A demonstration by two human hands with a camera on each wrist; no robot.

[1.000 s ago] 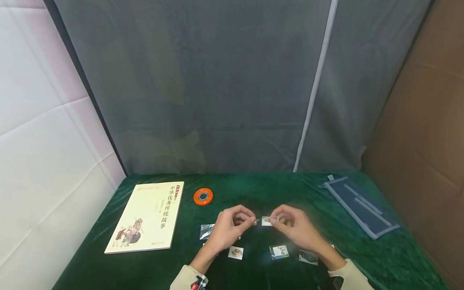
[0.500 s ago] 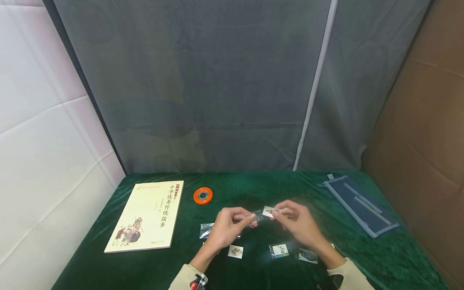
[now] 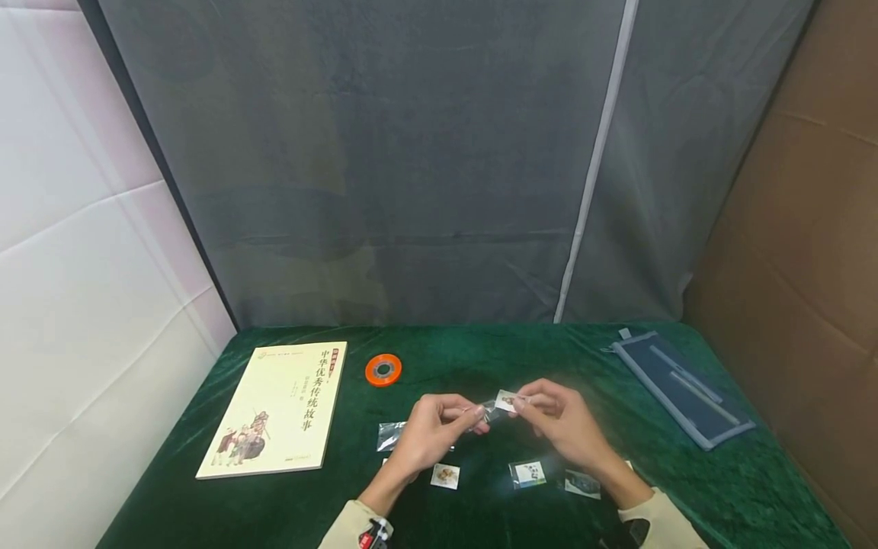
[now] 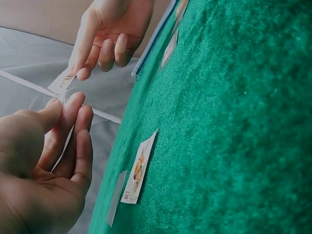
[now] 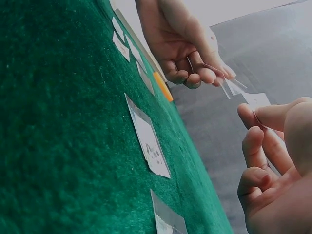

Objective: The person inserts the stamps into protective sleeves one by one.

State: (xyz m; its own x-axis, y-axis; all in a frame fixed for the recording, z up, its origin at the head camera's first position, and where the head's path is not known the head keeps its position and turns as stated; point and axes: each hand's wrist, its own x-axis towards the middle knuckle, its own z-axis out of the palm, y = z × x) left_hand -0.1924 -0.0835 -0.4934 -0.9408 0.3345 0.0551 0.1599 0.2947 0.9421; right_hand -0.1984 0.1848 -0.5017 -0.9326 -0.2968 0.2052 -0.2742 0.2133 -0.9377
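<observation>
Thumb and fingers of my left hand pinch a small clear plastic sleeve. My right hand pinches a postage stamp by its edge, just right of the sleeve. In the right wrist view the stamp's near edge is at the sleeve's parted mouth; whether it is inside I cannot tell. Below the hands, a loose stamp with an orange-brown picture lies on the cloth. Right of it is a stamp in a clear sleeve. A dark stamp in a sleeve lies partly beside the right forearm.
Clear sleeves lie partly behind my left hand. A cream book is at the left, with an orange tape roll beside it. At the right lies a blue zip pouch. Green cloth covers the table.
My right hand has risen slightly with the stamp, which now tilts and meets the sleeve. The sleeve in my left hand has turned to show its flat side.
</observation>
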